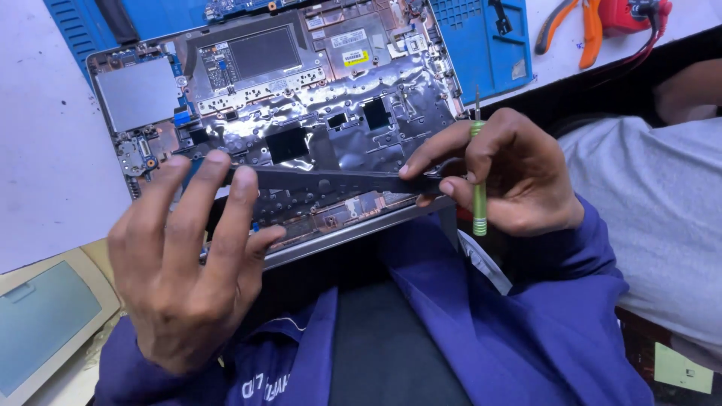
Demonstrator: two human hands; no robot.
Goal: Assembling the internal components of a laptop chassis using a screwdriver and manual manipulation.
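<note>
Opened laptop chassis (301,98), silver-grey with its bare keyboard backing, circuit boards and crinkled foil showing, lies across the white worktop (45,150), its near edge hanging over the person's lap. Far behind it sits a blue ridged repair mat (481,45), and at the far right are orange-handled pliers (571,26) beside a red tool with wires (635,15). At the near left corner rests a beige-framed grey screen panel (37,323).

Over the near half of the chassis both hands hold a long, thin, dark plastic strip (338,180) level, running left to right. The left hand (188,263) has its fingers spread apart, the fingertips pressing against the strip's left end. The right hand (511,177) pinches the strip's right end between thumb and forefinger, while its remaining fingers are closed around a slim green-handled screwdriver (479,195), which stands nearly upright with its metal tip pointing far.

Blue sleeves cover both wrists.
</note>
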